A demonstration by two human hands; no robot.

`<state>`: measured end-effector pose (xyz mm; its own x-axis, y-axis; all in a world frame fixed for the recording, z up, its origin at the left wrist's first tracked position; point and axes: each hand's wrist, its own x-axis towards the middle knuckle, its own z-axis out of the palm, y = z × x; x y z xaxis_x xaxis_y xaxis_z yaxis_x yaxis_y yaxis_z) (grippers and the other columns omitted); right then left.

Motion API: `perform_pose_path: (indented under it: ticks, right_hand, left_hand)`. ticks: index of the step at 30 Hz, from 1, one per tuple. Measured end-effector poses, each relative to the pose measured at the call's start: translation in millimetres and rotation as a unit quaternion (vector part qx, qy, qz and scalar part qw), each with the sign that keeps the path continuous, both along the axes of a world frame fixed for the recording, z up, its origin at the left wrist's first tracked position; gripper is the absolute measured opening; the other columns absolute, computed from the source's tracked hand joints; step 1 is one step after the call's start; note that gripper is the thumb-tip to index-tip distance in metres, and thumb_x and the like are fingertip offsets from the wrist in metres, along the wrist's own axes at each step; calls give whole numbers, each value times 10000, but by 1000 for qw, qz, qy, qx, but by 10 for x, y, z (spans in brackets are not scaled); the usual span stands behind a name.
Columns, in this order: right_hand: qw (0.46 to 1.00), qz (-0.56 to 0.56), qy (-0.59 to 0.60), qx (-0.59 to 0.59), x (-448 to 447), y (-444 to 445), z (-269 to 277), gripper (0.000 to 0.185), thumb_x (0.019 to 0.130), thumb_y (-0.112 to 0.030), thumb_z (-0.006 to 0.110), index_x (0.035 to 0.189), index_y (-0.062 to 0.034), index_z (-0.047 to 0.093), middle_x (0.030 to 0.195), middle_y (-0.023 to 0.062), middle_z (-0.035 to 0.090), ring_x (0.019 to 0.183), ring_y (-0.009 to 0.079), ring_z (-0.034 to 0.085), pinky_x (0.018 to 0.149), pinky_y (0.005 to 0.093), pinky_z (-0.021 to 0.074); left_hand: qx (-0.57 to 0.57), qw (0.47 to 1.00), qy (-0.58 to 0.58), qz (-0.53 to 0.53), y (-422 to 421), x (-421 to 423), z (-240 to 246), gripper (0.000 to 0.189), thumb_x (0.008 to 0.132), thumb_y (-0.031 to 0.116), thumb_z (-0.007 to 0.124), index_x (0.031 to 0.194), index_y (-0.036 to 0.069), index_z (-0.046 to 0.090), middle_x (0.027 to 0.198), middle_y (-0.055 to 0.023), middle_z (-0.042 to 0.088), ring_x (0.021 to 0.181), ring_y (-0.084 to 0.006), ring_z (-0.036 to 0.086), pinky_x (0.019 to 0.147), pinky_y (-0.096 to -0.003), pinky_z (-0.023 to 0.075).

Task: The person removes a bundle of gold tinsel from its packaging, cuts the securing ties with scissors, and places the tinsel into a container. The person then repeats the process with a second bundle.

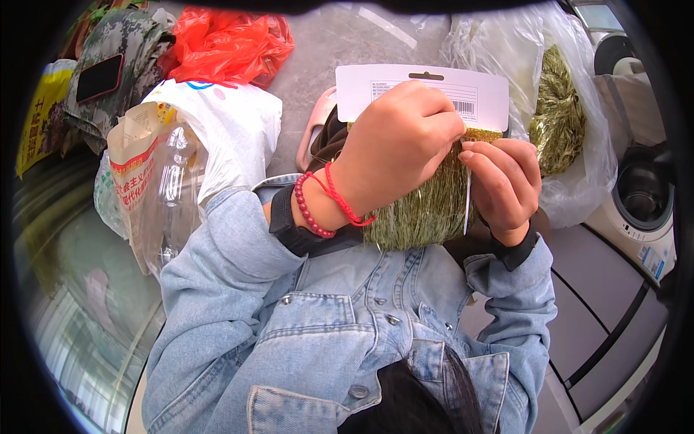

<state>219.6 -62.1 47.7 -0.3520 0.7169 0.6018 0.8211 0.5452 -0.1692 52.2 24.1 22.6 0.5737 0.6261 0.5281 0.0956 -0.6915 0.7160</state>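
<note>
A bundle of gold-green tinsel fringe (417, 217) hangs in front of my denim jacket, under a white printed header card (423, 76) with a hanging slot. My left hand (396, 141), with red bracelets at the wrist, reaches across the card, its fingertips pinched together at the gold band (482, 134) below it; what lies between them is too small to tell. Beside it my right hand (504, 179) pinches near the top of a thin white strip (468, 200) that runs down along the fringe.
More tinsel (558, 119) lies in a clear plastic bag (574, 190) at the right. At the left are a white plastic bag (238, 119), an empty plastic bottle (176, 190), a red bag (227, 43) and a phone (101, 78) on camouflage cloth. A pink-rimmed chair (309, 130) stands behind the fringe.
</note>
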Motion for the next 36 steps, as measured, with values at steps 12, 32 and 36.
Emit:
perform_pose_path:
  ticks: [12, 32, 36]
  right_hand:
    - [997, 21, -54, -50, 59, -87, 92, 270, 624, -103, 667, 885, -39, 684, 922, 63, 686, 843, 210, 583, 688, 322, 471]
    - [784, -143, 531, -289, -68, -361, 269, 466, 698, 8, 809, 1063, -2, 520, 1025, 61, 595, 947, 139, 591, 846, 257, 469]
    - [891, -80, 394, -209, -26, -646, 379, 435, 609, -13, 860, 916, -34, 553, 996, 136, 603, 847, 206, 599, 749, 306, 493]
  left_hand:
    - [26, 1000, -1, -1, 15, -20, 0, 184, 669, 11, 709, 845, 38, 663, 856, -72, 632, 795, -265, 609, 696, -355, 501]
    - [-281, 940, -189, 32, -176, -649, -42, 979, 591, 168, 904, 1332, 28, 280, 1155, -79, 455, 988, -170, 505, 862, -300, 415]
    - [-321, 929, -137, -122, -302, -694, 5, 386, 636, 14, 839, 970, -4, 646, 971, -140, 650, 928, -238, 632, 822, -310, 489]
